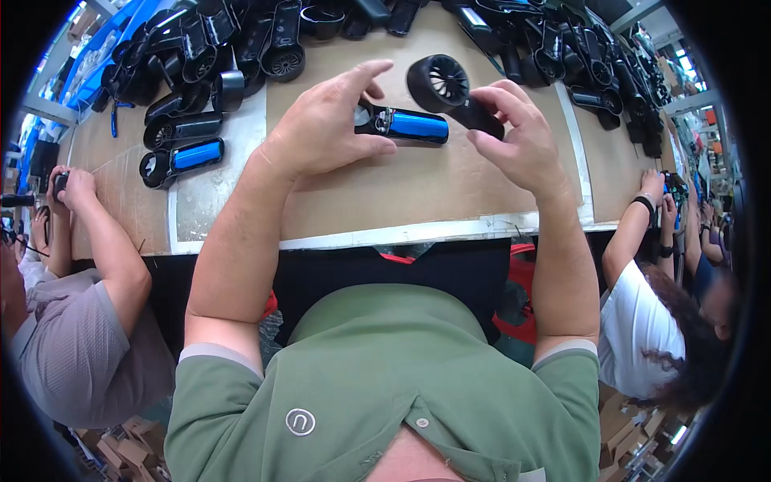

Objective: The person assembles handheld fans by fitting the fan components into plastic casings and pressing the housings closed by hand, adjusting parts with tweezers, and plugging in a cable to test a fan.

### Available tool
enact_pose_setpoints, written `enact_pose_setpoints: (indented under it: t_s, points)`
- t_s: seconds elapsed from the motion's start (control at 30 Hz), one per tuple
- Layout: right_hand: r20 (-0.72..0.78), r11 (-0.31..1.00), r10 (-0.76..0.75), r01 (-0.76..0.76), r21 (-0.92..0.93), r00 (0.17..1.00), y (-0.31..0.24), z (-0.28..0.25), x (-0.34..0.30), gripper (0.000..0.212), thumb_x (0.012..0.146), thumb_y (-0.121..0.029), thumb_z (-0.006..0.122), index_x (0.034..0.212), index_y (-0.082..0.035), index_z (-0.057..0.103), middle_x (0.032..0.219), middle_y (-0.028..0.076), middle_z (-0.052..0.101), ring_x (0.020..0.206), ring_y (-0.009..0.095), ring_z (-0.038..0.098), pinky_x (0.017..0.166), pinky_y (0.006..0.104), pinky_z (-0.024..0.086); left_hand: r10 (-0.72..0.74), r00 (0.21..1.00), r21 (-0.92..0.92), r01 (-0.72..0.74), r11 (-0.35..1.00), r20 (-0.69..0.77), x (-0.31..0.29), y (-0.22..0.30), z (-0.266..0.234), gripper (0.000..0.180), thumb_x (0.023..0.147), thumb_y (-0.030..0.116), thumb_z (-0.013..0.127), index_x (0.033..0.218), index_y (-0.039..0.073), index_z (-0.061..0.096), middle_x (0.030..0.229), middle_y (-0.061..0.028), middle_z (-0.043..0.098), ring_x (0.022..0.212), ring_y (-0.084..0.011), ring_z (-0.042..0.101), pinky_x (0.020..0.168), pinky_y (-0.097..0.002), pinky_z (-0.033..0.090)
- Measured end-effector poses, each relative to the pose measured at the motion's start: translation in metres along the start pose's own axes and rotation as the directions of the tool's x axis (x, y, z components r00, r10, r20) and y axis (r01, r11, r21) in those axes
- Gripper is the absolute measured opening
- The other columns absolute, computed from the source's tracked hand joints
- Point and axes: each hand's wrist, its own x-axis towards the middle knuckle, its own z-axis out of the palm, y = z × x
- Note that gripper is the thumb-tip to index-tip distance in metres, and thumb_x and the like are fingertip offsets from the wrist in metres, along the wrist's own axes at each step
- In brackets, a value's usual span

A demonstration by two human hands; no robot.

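Note:
My right hand [520, 138] grips the handle of a black handheld-fan shell [444, 83] between thumb and fingers. Its round grille end tilts up, away from the tabletop. On the table in the middle lies a fan half [416, 126] with a blue cylindrical battery in its handle and small parts at its inner end. My left hand [333, 124] is at that inner end, thumb and fingers spread apart, partly covering it. Whether the left fingers touch the fan half, I cannot tell.
Another fan half with a blue battery [198, 155] lies at the left. Black fan shells are piled at the back left [193, 44] and back right [590, 60]. Co-workers sit on both sides, a hand [78, 189] at left, another [652, 186] at right.

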Motion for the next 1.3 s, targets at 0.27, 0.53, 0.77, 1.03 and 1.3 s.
enact_pose_setpoints:
  t_s: [0.27,0.53,0.77,1.03,1.3]
  points:
    - [0.000,0.955,-0.290,0.290,-0.059,0.957,-0.038,0.031,0.022,0.040,0.078,-0.005,0.077,0.118,-0.004,0.075,0.111,0.009,0.069,0.095,0.028,0.066,0.088,0.0361,0.056,0.315,0.884,-0.208,-0.400,0.893,-0.346,-0.005,0.003,-0.009,0.102,0.064,0.012,0.100,0.157,0.015,0.060,0.134,-0.0068,0.073,0.117,-0.0282,0.070,0.106,-0.0389,0.058]
    - [0.020,0.928,-0.362,0.362,-0.087,0.932,-0.030,0.048,0.025,0.036,0.077,-0.007,0.078,0.113,-0.005,0.075,0.108,0.008,0.067,0.094,0.028,0.065,0.089,0.0378,0.056,0.300,0.911,-0.033,-0.321,0.946,-0.283,-0.018,-0.002,-0.006,0.086,0.062,0.010,0.099,0.142,0.012,0.070,0.129,-0.0068,0.074,0.112,-0.0271,0.070,0.100,-0.0383,0.058]
    - [0.028,0.940,-0.332,0.333,-0.080,0.943,-0.023,0.053,0.027,0.035,0.078,-0.008,0.078,0.112,-0.006,0.075,0.109,0.007,0.066,0.095,0.028,0.064,0.091,0.0378,0.056,0.241,0.935,-0.079,-0.269,0.960,-0.261,-0.017,-0.004,-0.004,0.079,0.065,0.008,0.097,0.139,0.012,0.071,0.128,-0.0072,0.074,0.111,-0.0273,0.071,0.099,-0.0384,0.058]
    - [0.078,0.939,-0.325,0.331,-0.092,0.942,-0.015,0.056,0.028,0.046,0.077,-0.005,0.076,0.123,-0.004,0.074,0.114,0.009,0.068,0.095,0.027,0.064,0.088,0.0353,0.055,0.208,0.949,-0.071,-0.231,0.970,-0.239,-0.014,-0.006,-0.001,0.077,0.066,0.007,0.096,0.139,0.011,0.071,0.128,-0.0078,0.075,0.110,-0.0275,0.071,0.100,-0.0380,0.058]
    - [0.148,0.966,-0.238,0.250,-0.061,0.960,-0.013,0.058,0.027,0.050,0.080,-0.006,0.076,0.129,-0.004,0.071,0.118,0.010,0.068,0.099,0.028,0.066,0.091,0.0368,0.056,0.166,0.960,-0.092,-0.191,0.977,-0.227,-0.013,-0.008,0.001,0.076,0.067,0.007,0.097,0.139,0.010,0.071,0.129,-0.0081,0.074,0.110,-0.0282,0.072,0.101,-0.0377,0.058]
